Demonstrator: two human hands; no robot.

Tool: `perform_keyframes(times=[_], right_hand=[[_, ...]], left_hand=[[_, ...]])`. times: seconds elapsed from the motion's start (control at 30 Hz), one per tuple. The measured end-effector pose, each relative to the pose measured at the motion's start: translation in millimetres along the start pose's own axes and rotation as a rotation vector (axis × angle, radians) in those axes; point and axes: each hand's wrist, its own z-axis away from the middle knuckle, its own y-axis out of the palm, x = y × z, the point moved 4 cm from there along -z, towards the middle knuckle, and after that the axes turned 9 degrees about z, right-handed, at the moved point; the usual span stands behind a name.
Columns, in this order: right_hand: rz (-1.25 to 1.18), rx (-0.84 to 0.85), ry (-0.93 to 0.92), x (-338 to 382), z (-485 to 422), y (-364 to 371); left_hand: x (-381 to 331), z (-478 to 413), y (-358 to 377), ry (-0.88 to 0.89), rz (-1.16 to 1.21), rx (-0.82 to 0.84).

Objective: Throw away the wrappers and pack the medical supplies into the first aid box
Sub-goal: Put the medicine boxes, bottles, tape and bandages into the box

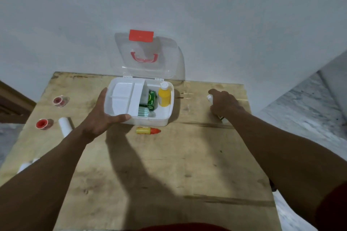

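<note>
The white first aid box (165,118) stands open at the back of the wooden table, its clear lid (165,62) leaning on the wall. Inside are a white divider tray (125,97), a yellow bottle (164,96), green packets (151,99) and a striped pack (143,112). My left hand (101,114) grips the box's front left corner, thumb along its front edge. My right hand (223,103) is closed over a white bottle (210,97) on the table at the right; most of the bottle is hidden. A yellow tube with a red cap (148,130) lies just in front of the box.
At the left of the table lie two red tape rolls (59,101) (42,124), a white roll (65,124) and a white object (25,167) by the left edge. The table (169,174) ends at the wall behind; the floor drops off at the right.
</note>
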Motion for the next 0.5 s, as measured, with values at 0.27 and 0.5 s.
perform_keyframes(times=[0.27, 0.5], right_hand=[[-0.089, 0.028, -0.016, -9.3, 7.1, 3.8], [-0.366, -0.164, -0.057, 8.5, 46.6, -21.9]], left_hand=[[-3.6, 2.7, 7.4, -0.034, -0.016, -0.012], [0.8, 6.6, 5.8, 0.004, -0.011, -0.011]])
